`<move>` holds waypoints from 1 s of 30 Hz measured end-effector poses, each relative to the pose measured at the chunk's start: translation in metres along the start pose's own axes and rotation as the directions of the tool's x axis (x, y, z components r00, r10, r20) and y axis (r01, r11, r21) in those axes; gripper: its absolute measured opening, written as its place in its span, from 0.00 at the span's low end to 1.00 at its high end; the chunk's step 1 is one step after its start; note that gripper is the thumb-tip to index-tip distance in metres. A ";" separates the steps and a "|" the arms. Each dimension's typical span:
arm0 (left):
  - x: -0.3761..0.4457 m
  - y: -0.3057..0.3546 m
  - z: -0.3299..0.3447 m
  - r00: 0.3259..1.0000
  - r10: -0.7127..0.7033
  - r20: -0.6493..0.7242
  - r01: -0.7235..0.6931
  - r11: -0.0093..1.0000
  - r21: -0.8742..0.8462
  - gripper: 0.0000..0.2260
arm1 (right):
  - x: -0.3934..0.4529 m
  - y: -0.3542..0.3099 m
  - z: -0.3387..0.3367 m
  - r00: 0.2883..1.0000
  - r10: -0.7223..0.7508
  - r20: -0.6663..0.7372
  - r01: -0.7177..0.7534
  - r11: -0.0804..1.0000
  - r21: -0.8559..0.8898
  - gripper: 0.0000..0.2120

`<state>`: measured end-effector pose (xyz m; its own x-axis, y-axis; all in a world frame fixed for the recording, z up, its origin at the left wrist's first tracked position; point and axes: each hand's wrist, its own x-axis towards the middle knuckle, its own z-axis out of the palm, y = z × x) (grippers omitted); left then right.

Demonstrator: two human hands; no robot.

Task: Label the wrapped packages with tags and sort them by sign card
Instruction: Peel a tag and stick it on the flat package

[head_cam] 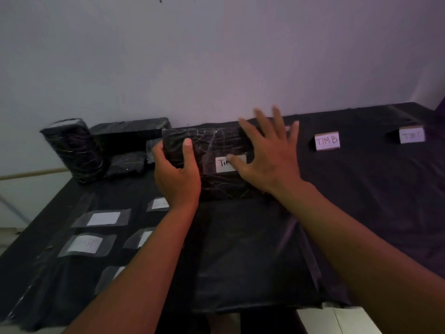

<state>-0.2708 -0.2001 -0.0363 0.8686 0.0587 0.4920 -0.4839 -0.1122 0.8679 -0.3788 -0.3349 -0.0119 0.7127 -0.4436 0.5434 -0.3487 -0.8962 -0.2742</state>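
Loose tags [103, 218] are lying on the table [361, 201] left of the left forearm, unlabelled packages [74, 150] standing beyond them; the left hand [177, 174] is gripping the left end of a wrapped package [216, 145], thumb on top; the right hand [267, 153], fingers spread and holding nothing, is pressing a tag [225, 164] onto it; sign cards [327, 141] are standing to its right.

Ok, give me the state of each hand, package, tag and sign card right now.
left hand: gripping the package's left end
right hand: open, flat on the tag
package: tagged, held against the wall
tag: stuck on, partly covered
loose tags: unused, flat on table
other packages: untagged, at far left
TIM B sign card: standing
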 end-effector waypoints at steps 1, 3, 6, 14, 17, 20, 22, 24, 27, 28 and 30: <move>0.002 0.000 -0.005 1.000 0.018 -0.006 -0.018 1.000 -0.004 0.11 | 0.004 -0.006 -0.005 0.998 -0.055 0.044 0.055 0.998 -0.008 0.39; 0.007 -0.002 -0.015 0.999 0.038 -0.014 -0.038 0.999 -0.019 0.13 | 0.010 -0.018 -0.012 0.991 -0.091 0.098 0.087 0.995 0.044 0.34; 0.014 -0.003 -0.030 0.997 0.078 -0.018 -0.079 0.996 -0.029 0.16 | 0.017 -0.032 -0.017 0.984 -0.134 0.116 0.122 0.987 0.106 0.27; 0.067 -0.011 -0.071 0.968 0.213 0.130 -0.223 0.972 0.074 0.33 | 0.050 -0.071 -0.019 0.977 -0.208 -0.051 0.212 0.972 0.103 0.18; 0.097 -0.017 -0.080 0.950 0.237 0.204 -0.275 0.943 0.188 0.38 | 0.078 -0.083 -0.013 0.977 -0.177 -0.119 0.187 0.979 0.081 0.18; 0.132 -0.023 -0.079 0.935 0.245 0.258 -0.314 0.908 0.277 0.35 | 0.108 -0.094 0.002 0.973 -0.177 -0.146 0.187 0.981 0.055 0.18; 0.157 -0.029 -0.074 0.924 0.251 0.289 -0.338 0.890 0.307 0.33 | 0.130 -0.099 0.017 0.975 -0.169 -0.145 0.177 0.983 0.045 0.18; 0.180 -0.038 -0.065 0.904 0.271 0.330 -0.380 0.864 0.331 0.31 | 0.153 -0.103 0.035 0.977 -0.155 -0.146 0.163 0.985 0.049 0.18; 0.210 -0.055 -0.049 0.883 0.272 0.382 -0.412 0.840 0.354 0.32 | 0.184 -0.106 0.062 0.980 -0.148 -0.131 0.156 0.986 0.052 0.17; 0.221 -0.063 -0.043 0.881 0.266 0.392 -0.414 0.835 0.363 0.32 | 0.195 -0.107 0.072 0.980 -0.151 -0.126 0.158 0.986 0.052 0.17; 0.239 -0.076 -0.031 0.877 0.254 0.408 -0.416 0.825 0.381 0.34 | 0.215 -0.108 0.089 0.981 -0.153 -0.119 0.159 0.986 0.048 0.17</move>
<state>-0.0300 -0.1467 0.0173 0.6821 -0.3821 0.6235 -0.7208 -0.4950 0.4852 -0.1342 -0.3332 0.0641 0.6802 -0.2991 0.6693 -0.2008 -0.9541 -0.2223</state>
